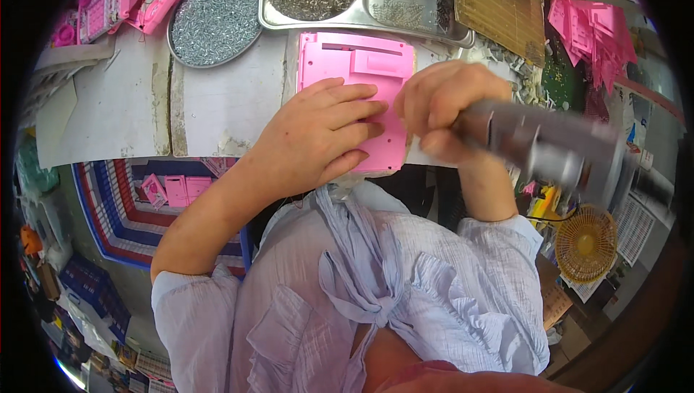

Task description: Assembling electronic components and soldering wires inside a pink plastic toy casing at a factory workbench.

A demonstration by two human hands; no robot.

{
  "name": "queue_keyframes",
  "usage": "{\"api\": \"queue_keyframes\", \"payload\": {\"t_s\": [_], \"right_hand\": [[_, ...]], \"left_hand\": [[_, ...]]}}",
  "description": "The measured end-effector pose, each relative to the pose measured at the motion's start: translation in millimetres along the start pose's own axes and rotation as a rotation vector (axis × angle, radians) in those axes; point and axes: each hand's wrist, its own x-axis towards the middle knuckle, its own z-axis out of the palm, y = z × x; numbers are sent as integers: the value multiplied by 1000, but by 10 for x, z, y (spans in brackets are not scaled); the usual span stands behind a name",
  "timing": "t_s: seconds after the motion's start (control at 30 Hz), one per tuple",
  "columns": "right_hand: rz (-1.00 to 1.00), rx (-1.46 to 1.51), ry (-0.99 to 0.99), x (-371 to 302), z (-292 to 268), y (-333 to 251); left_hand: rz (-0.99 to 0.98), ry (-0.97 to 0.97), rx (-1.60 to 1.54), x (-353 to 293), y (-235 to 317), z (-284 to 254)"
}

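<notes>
A pink plastic panel [387, 115] with a long slot and a raised block lies on the worktable in front of me. My left hand [318, 129] rests on its left part with fingers stretched, pressing flat and gripping nothing. At the panel's right edge, my right hand [448, 104] is closed around a dark grey power screwdriver [542, 140]. The tool is smeared by motion and its body sticks out to the right. Its tip is hidden by my hand, so I cannot tell whether it touches the panel.
Beyond the panel stand a round pan of silvery screws [217, 21] and a metal compartment tray [369, 28] holding small metal parts. Pink parts [593, 35] pile up at the far right. A striped basket [108, 227] sits below the table at left; a yellow round fan [585, 243] is at right.
</notes>
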Motion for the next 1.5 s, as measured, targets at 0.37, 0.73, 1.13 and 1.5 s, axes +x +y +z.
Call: {"api": "queue_keyframes", "payload": {"t_s": [0.37,0.73,1.13,1.5], "right_hand": [[-74,189,6,210,-347,-404],[11,290,144,166,161,-213],[98,334,164,109,409,-113],[101,263,214,-22,429,-162]], "left_hand": [[-504,426,657,-343,-806,-819],[-541,429,746,-349,-1022,-729],[-444,486,511,-368,-882,-734],[-390,588,80,-259,-271,-499]]}}
